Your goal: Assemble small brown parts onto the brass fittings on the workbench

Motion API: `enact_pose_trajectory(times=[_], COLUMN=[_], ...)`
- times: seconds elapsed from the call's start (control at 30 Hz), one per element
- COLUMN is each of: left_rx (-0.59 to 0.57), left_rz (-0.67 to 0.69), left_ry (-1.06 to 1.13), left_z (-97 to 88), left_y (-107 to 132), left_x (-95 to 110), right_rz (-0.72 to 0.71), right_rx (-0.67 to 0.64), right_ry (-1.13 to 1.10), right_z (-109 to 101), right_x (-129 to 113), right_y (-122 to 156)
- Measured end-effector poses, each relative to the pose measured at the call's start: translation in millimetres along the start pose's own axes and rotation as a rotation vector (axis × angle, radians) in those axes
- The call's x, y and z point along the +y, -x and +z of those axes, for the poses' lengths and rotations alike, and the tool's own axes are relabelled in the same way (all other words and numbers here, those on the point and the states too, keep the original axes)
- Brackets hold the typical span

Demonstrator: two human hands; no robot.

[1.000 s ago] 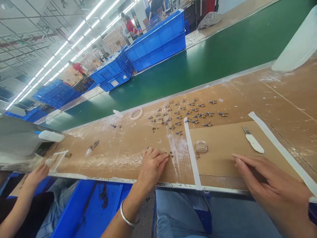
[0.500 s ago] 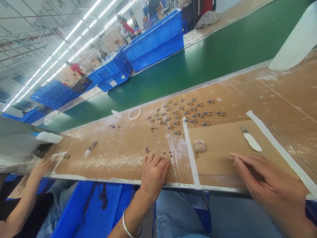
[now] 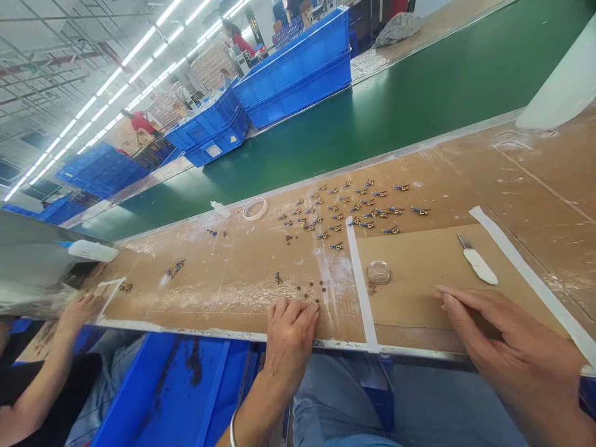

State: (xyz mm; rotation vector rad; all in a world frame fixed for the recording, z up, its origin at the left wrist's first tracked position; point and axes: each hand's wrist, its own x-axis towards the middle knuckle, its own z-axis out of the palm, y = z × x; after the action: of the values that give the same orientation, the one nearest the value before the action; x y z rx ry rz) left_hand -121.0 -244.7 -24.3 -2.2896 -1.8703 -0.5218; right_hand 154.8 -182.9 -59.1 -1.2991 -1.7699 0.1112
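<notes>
Discs [image 3: 311,284], dark, lie beside our left hand [image 3: 291,329], curled; our right hand [image 3: 507,347], pinched narrow, is over cardboard [image 3: 414,273]. Whether either holds anything, we cannot tell.

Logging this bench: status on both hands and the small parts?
Left hand near bench front edge, beside small dark discs. Right hand over brown sheet, grip unclear. Blue-and-yellow pieces scattered farther back. White-handled knife just beyond right hand.
</notes>
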Motion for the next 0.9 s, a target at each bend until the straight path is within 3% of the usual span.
enact_pose_trajectory(times=[0.47, 0.6, 0.77, 0.9], left_rx=[0.000, 0.006, 0.043, -0.134], left_rz=[0.003, -0.022, -0.310, -0.598], left_ry=[-0.004, -0.003, 0.018, 0.054], left_z=[0.2, -5.5, -14.2, -12.8], left_y=[-0.1, 2.6, -8.6, -31.8], left_x=[1.5, -11.0, -54.3, -76.2], right_rz=[-0.053, -0.088, -0.050, -0.108], right_rx=[0.036, 0.045, 0.025, 0.074], right_ry=[0.009, 0.022, 0.022, 0.024], right_z=[1.3, 1.0, 0.2, 1.9], right_x=[0.8, 0.7, -1.2, 2.3], right_y=[1.2, 0.8, -0.1, -0.3])
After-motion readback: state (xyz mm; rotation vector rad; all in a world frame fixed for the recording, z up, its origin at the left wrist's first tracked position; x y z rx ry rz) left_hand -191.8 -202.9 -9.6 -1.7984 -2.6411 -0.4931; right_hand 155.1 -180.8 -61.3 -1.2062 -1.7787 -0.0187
